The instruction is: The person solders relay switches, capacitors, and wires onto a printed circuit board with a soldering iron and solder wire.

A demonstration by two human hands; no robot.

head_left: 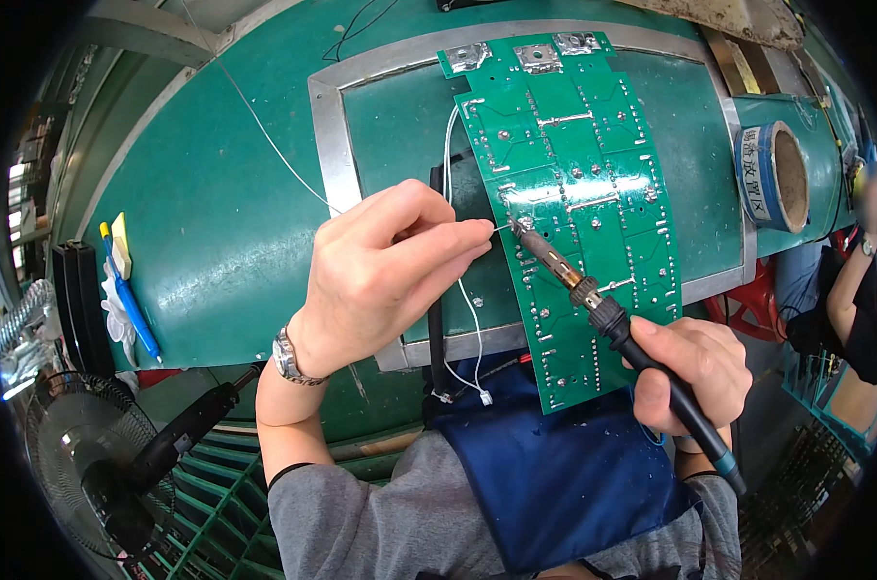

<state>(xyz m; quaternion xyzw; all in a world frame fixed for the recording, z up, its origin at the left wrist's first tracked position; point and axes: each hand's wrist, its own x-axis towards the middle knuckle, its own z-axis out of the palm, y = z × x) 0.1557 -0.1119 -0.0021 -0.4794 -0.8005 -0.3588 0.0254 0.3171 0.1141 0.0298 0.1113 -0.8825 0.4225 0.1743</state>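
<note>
A long green circuit board (593,145) lies solder side up, its near end over my lap. My left hand (390,266) pinches a thin solder wire (501,227) between thumb and forefinger, the short end reaching the board's left edge. From behind that hand the wire runs up toward the top left. My right hand (695,372) grips the black handle of a soldering iron (608,319). The iron's tip points up and left, meeting the board close to the wire's end; whether they touch cannot be made out. White leads (478,338) with a small connector hang beside the board.
A metal frame (334,145) is set on the green table (216,242). At the right stands a blue-banded roll (772,176). A blue pen (134,304) lies at the left, above a fan (100,464). Another person's arm (849,290) shows at far right.
</note>
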